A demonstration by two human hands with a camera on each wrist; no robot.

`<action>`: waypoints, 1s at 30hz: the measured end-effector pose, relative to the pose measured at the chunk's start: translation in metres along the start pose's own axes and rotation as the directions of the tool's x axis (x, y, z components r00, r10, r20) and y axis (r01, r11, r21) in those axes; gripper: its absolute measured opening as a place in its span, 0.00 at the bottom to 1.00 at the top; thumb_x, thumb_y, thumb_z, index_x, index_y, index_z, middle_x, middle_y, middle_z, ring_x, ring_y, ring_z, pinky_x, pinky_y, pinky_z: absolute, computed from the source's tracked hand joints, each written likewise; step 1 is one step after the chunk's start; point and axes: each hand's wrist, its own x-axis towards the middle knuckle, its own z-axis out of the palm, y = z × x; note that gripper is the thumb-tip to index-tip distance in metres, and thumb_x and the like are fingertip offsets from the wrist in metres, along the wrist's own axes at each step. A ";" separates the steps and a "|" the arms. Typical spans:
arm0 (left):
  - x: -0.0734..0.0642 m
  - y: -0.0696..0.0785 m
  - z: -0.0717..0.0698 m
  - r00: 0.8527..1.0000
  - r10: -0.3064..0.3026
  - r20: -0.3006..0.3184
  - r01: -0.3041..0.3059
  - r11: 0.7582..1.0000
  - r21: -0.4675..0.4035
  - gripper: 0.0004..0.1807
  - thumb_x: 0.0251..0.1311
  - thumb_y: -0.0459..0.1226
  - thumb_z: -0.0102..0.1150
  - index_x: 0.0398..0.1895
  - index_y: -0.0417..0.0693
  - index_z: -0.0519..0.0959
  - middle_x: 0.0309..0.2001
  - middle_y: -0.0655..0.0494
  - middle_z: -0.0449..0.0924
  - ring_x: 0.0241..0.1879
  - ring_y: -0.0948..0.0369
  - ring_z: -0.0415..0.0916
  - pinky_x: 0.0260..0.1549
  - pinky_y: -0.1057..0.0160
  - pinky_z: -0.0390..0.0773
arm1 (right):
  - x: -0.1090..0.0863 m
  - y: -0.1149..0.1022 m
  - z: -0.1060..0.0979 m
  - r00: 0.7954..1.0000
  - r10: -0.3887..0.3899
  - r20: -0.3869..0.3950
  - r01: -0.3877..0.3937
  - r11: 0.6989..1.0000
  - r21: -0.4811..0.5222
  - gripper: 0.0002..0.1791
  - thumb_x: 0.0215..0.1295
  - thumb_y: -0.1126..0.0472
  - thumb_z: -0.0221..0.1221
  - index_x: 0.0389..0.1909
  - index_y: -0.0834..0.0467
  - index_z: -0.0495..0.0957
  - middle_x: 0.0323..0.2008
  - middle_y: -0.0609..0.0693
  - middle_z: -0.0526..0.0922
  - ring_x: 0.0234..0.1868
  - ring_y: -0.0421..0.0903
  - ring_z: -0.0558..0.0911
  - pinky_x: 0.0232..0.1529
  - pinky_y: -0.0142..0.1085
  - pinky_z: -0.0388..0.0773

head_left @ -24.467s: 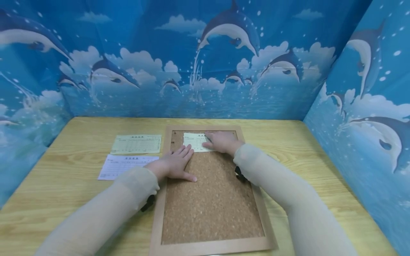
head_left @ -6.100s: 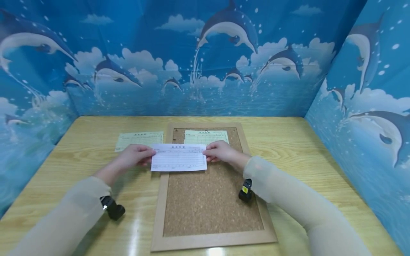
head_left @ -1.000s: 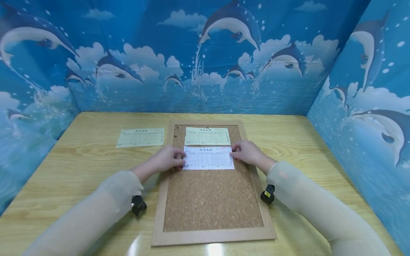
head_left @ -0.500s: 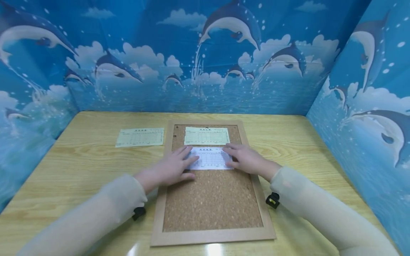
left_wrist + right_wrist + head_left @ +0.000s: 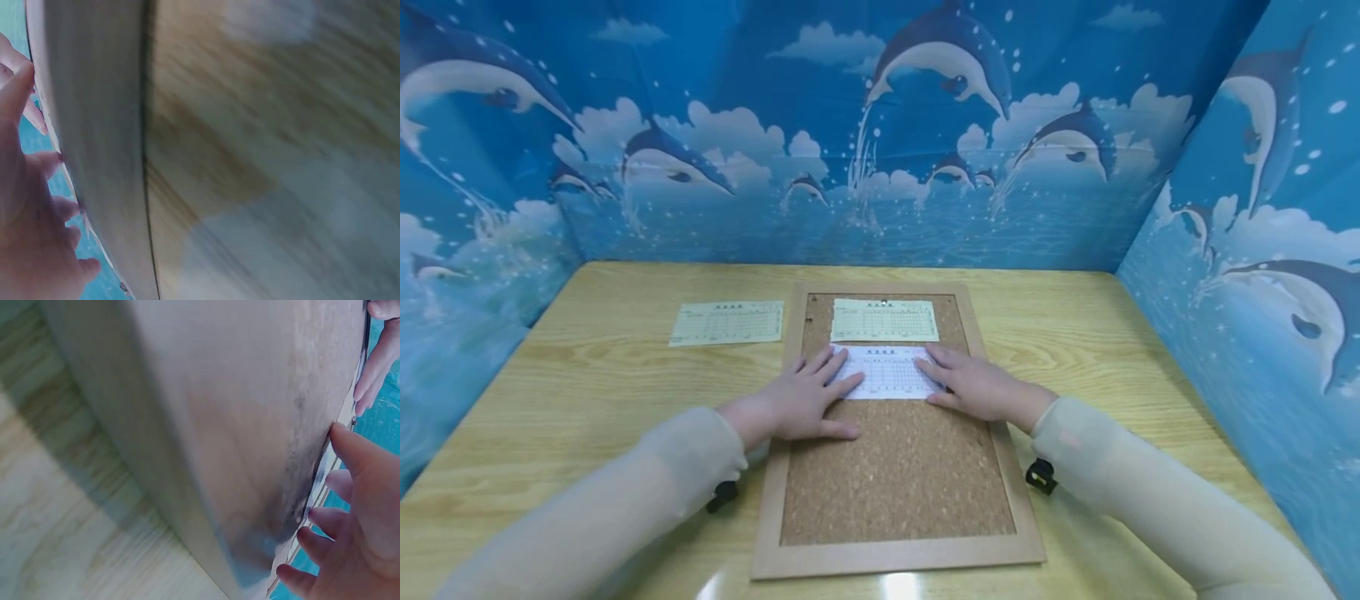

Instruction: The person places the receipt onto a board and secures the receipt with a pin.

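A white printed form slip (image 5: 887, 375) lies flat on the framed cork board (image 5: 898, 483), just below a pale green form slip (image 5: 885, 321) that has a pushpin (image 5: 884, 302) at its top edge. My left hand (image 5: 801, 400) rests with spread fingers on the white slip's left end, thumb on the cork. On its right end lie the straightened fingers of my right hand (image 5: 973, 383). Both wrist views look low across the board's frame, with the left hand (image 5: 31, 206) and right hand (image 5: 356, 519) at their edges; the slip is barely visible there.
Another pale green slip (image 5: 727, 323) lies on the wooden table (image 5: 625, 367) left of the board. Several small pins (image 5: 811, 319) sit in the cork's upper corners. A blue dolphin-print curtain (image 5: 850, 167) closes off the back and sides.
Earlier both hands carried the white slip from the table's left onto the cork. Since a second ago they have released its edges and spread their fingers over its ends.
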 end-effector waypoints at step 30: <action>0.004 -0.004 0.000 0.998 0.001 0.057 -0.004 0.999 0.054 0.40 0.58 0.69 0.33 0.73 0.70 0.45 0.73 0.43 0.33 0.71 0.46 0.33 0.64 0.41 0.43 | 0.005 0.011 -0.002 0.996 -0.012 0.083 0.015 0.999 -0.033 0.34 0.71 0.43 0.44 0.72 0.52 0.50 0.72 0.58 0.44 0.71 0.57 0.47 0.64 0.53 0.55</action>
